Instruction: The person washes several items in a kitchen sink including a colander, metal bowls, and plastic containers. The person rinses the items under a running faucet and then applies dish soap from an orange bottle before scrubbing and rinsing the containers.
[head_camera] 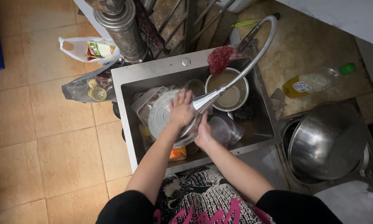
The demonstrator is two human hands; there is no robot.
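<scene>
Two hands work in a steel sink [130, 89] above tan floor tiles [41, 124]: left hand [180, 108] flat, open on a round lid [163, 114]; right hand [203, 132] grips its edge.

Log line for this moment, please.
left hand: flat on lid | right hand: under lid rim | sprayer: over lid | sink: full of dishes

Your left hand [180, 108] lies flat, fingers spread and pointing away from you. Your right hand [203, 133] sits just beside it, lower, fingers curled under. Both forearms are bare.
</scene>
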